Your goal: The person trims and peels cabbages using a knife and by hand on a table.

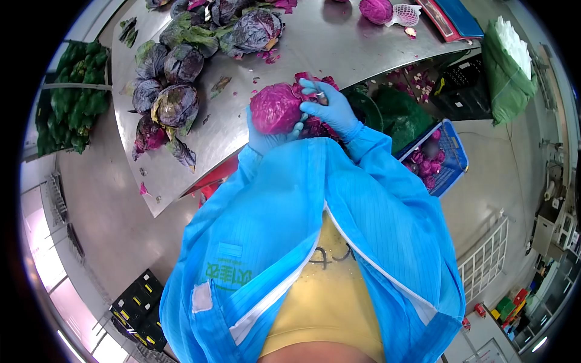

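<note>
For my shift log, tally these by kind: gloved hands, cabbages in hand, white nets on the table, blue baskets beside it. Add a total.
Gloved hands (left hand, right hand): 2
Held cabbage: 1
White net: 1
Blue basket: 1
Total: 5

A head-worn view (wide, round-edged) looks steeply down over the near jacket (254,206); the table (339,54) lies beyond.

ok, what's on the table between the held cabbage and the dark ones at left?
Between the held cabbage and the dark cabbages, the head view shows mostly bare metal tabletop, a loose leaf piece and small scraps.
</note>
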Available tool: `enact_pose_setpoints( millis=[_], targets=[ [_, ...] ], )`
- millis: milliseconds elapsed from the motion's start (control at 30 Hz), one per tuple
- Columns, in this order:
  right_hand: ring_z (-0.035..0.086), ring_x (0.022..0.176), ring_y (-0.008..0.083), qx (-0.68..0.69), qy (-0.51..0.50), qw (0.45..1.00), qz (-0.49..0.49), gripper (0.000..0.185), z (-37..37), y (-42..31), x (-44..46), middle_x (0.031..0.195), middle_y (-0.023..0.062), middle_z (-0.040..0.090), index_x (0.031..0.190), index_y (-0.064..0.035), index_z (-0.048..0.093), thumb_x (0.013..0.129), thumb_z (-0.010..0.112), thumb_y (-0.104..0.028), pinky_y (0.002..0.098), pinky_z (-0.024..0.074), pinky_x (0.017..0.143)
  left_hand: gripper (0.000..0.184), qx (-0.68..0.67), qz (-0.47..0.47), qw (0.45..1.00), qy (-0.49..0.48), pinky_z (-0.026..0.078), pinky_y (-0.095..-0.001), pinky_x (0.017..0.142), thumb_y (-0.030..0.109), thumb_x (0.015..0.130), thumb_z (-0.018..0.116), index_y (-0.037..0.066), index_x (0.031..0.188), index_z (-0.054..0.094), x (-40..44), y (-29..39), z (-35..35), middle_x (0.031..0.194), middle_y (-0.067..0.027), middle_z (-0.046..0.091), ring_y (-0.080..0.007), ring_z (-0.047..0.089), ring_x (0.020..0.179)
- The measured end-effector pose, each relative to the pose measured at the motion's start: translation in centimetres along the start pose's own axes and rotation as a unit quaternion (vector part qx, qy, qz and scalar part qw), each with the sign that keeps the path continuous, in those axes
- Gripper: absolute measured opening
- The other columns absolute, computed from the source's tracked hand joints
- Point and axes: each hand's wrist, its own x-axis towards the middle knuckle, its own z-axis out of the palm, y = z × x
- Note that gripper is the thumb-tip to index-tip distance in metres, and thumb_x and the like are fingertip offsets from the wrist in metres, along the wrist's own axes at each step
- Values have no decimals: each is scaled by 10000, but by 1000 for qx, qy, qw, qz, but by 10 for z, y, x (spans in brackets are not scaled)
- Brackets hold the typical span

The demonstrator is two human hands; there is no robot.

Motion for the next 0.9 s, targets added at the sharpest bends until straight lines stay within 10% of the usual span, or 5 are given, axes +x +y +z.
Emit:
enact_pose_setpoints(
  millis=[300,500,700,833,900],
  targets=[
    [595,794,105,-117,17,990,-78,394,-4,-1,-2,922,48,655,1145,-73,593,781,694,-184,253,490,748,863,37,-21,998,39,521,-489,756,751,768,354,110,1346,370,0,-3,-5,1173,-333,474,-412,587,874],
    [640,710,222,-420,127,842,-314,149,-5,10,-5,838,79,647,917,-103,646,772,637,-138,302,509,625,697,-26,-10,1000,-8,518,-480,755,614,867,360,85,1320,397,-5,-9,-16,1144,-325,500,-421,579,906],
    [615,673,166,-249,258,933,40,299,-35,46,-1,799,102,646,1029,-67,632,766,668,-204,276,500,649,660,111,95,987,69,496,-499,772,589,873,384,78,1289,431,-6,-7,-12,1188,-234,514,-398,548,992],
    [576,643,115,-483,260,817,-177,389,-34,56,-2,782,64,630,1109,-76,614,775,682,-263,246,488,611,674,206,122,968,81,485,-508,791,601,863,395,83,1293,427,-6,-7,-9,1210,-214,505,-395,532,1026],
    [560,635,97,-48,138,984,98,464,-4,8,-13,780,20,608,1171,-94,589,785,691,-331,221,467,558,681,309,150,935,92,479,-513,801,607,858,401,86,1295,426,-3,-6,-7,1221,-204,500,-394,524,1042]
  ],
)
